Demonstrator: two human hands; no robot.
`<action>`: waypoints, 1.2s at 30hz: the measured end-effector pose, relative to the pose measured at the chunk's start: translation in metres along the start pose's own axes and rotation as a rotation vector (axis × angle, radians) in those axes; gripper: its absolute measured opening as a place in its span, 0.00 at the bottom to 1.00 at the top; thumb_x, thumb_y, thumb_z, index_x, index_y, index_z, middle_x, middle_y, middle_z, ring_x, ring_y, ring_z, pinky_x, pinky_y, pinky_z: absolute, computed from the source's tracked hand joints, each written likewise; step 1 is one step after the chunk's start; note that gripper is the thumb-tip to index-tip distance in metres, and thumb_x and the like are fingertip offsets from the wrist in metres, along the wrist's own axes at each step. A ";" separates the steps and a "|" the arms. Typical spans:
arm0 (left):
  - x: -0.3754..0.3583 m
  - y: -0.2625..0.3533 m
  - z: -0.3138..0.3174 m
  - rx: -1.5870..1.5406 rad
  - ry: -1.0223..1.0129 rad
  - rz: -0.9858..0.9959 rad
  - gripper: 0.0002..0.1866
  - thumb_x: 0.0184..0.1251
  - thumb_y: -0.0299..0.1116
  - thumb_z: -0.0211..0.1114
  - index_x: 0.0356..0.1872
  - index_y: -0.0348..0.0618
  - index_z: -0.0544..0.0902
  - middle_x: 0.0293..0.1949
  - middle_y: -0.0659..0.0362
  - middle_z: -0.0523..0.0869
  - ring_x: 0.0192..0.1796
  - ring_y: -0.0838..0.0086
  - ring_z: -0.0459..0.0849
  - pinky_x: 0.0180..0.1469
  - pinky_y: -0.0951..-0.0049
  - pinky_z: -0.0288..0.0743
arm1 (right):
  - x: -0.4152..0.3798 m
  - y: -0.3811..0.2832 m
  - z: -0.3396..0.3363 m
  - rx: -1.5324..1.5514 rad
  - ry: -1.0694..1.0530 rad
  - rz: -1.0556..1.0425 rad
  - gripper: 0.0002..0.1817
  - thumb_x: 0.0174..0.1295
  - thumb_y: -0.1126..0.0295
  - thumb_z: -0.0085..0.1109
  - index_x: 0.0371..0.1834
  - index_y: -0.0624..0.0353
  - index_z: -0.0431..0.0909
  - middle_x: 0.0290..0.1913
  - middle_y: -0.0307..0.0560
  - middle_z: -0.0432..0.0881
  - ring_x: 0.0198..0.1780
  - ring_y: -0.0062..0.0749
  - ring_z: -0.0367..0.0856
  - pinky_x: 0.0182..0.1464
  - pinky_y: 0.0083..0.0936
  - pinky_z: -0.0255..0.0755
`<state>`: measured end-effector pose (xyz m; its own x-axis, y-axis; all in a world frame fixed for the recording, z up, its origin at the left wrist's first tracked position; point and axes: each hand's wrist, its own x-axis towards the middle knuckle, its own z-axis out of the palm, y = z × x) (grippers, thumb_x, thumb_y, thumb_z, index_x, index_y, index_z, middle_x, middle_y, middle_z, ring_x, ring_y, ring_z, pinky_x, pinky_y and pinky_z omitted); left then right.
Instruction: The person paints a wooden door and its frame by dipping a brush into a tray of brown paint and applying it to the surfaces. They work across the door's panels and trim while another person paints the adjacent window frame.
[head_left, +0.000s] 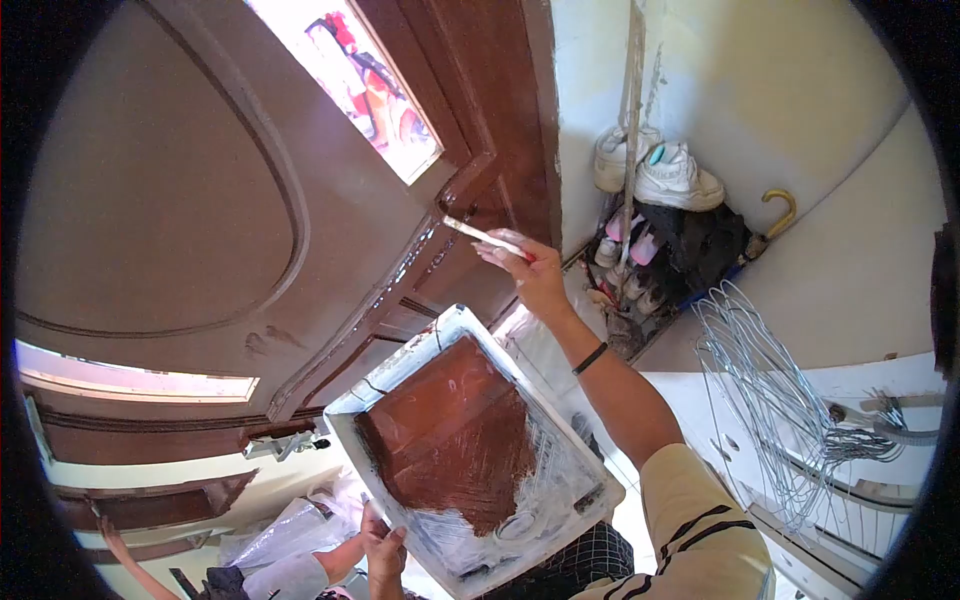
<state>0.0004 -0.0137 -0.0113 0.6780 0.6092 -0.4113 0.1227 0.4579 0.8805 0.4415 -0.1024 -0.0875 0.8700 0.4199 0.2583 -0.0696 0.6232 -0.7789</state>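
Observation:
My right hand pinches a slim, pale-handled paintbrush. Its far end is at the carved moulding of the brown door, seemingly touching it. Wet-looking, shiny streaks run along the moulding just below the brush. Low in the view, my left hand grips the near left edge of a white paint tray, thumb over the rim. Reddish-brown paint covers much of the tray's inside, with white smears at its near end. The tray is held up tilted in front of me.
Another person's hand reaches to a brown panel at lower left; a grey sleeve is beside my left hand. White sneakers top a crowded shoe rack in the corner. Wire hangers hang at right. A door handle sticks out.

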 end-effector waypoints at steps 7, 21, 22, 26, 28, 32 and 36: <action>-0.005 0.004 0.007 0.061 0.042 0.029 0.33 0.46 0.20 0.65 0.59 0.39 0.67 0.53 0.55 0.78 0.55 0.67 0.77 0.61 0.66 0.69 | 0.042 -0.012 -0.025 -0.012 0.181 -0.155 0.11 0.65 0.79 0.54 0.49 0.71 0.77 0.47 0.52 0.82 0.50 0.33 0.82 0.56 0.25 0.76; -0.006 0.007 0.006 0.060 0.047 0.026 0.36 0.45 0.18 0.63 0.62 0.39 0.65 0.56 0.54 0.76 0.58 0.65 0.76 0.62 0.64 0.68 | 0.014 -0.022 -0.019 -0.882 0.224 -0.502 0.12 0.56 0.80 0.57 0.43 0.63 0.82 0.45 0.55 0.84 0.47 0.43 0.84 0.50 0.29 0.76; -0.006 0.008 0.007 0.053 0.040 0.027 0.36 0.45 0.18 0.63 0.62 0.40 0.65 0.56 0.54 0.76 0.57 0.65 0.76 0.62 0.64 0.69 | 0.015 -0.023 -0.018 -0.838 0.267 -0.492 0.11 0.57 0.79 0.57 0.43 0.63 0.82 0.44 0.54 0.84 0.47 0.43 0.84 0.49 0.29 0.76; -0.008 0.010 0.008 0.047 0.071 -0.004 0.36 0.45 0.17 0.62 0.62 0.41 0.65 0.56 0.54 0.76 0.56 0.65 0.77 0.62 0.64 0.69 | 0.018 -0.015 -0.017 -0.709 0.389 -0.446 0.10 0.59 0.75 0.59 0.44 0.63 0.82 0.43 0.54 0.84 0.45 0.41 0.84 0.48 0.28 0.76; -0.007 0.011 0.010 0.036 0.043 -0.004 0.36 0.45 0.17 0.62 0.62 0.41 0.65 0.55 0.55 0.77 0.55 0.65 0.78 0.61 0.65 0.70 | 0.017 -0.004 -0.006 -0.611 0.394 -0.301 0.11 0.59 0.72 0.60 0.45 0.63 0.82 0.43 0.54 0.84 0.44 0.41 0.85 0.46 0.28 0.76; -0.003 0.008 0.005 0.039 0.018 0.006 0.36 0.46 0.16 0.63 0.62 0.41 0.65 0.54 0.55 0.78 0.55 0.65 0.78 0.60 0.65 0.71 | -0.007 0.003 0.014 -0.676 0.187 -0.268 0.10 0.60 0.74 0.61 0.45 0.65 0.82 0.42 0.50 0.86 0.45 0.28 0.84 0.48 0.24 0.75; -0.002 0.003 0.002 0.038 0.045 -0.008 0.37 0.46 0.15 0.63 0.63 0.41 0.64 0.54 0.55 0.78 0.54 0.65 0.79 0.59 0.65 0.72 | -0.001 -0.008 0.002 -0.539 0.111 -0.064 0.11 0.63 0.73 0.57 0.46 0.67 0.80 0.40 0.50 0.87 0.44 0.27 0.85 0.49 0.22 0.75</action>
<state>0.0010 -0.0154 -0.0072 0.6435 0.6347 -0.4278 0.1559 0.4386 0.8851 0.4407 -0.1066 -0.0801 0.9125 0.3023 0.2755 0.2194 0.2067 -0.9535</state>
